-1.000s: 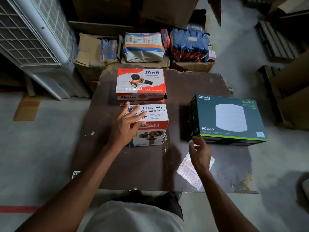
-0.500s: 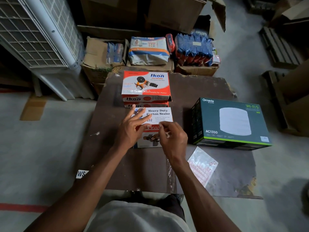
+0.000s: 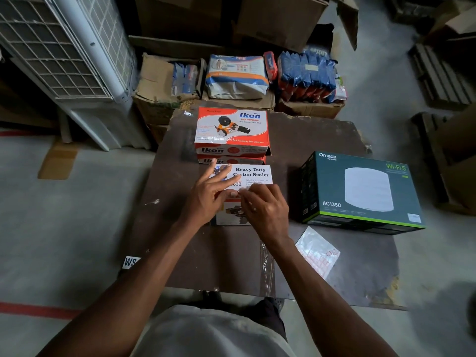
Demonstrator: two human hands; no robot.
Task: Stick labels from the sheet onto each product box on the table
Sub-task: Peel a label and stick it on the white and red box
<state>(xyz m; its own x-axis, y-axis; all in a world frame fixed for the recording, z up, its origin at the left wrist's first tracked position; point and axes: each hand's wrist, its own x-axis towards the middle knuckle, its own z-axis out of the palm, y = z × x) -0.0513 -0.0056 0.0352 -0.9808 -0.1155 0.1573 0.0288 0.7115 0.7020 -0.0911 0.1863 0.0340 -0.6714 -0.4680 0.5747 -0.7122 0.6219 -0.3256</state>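
- While our left hand (image 3: 206, 199) lies flat on the Heavy Duty Carton Sealer box (image 3: 253, 176), its fingers (image 3: 221, 173) are spread open across the white printed top and grip nothing.
- Our right hand (image 3: 268, 210) rests on the same box just beside the left, fingertips (image 3: 247, 193) bunched together and pressed down near the left thumb; whether a label sits pinched under them we cannot tell, as it is too small to make out.
- That box stands in the middle of the dark counter (image 3: 322, 130), its near part hidden beneath both our hands.
- Touching its far edge is a stack of two red-and-white Ikon boxes (image 3: 231, 130), the upper one showing a tape dispenser picture.
- To the right, apart from the sealer box, sits the dark green Omada box (image 3: 360, 191), with a small white patch at the near right corner of its top.
- We see the label sheet (image 3: 318, 251) lying flat on the counter near our right forearm, just in front of the Omada box, with rows of small pinkish labels on it.
- A strip of clear plastic (image 3: 266, 269) lies on the counter under our right forearm.
- Beyond the counter, cardboard cartons (image 3: 159, 83) hold packaged goods.
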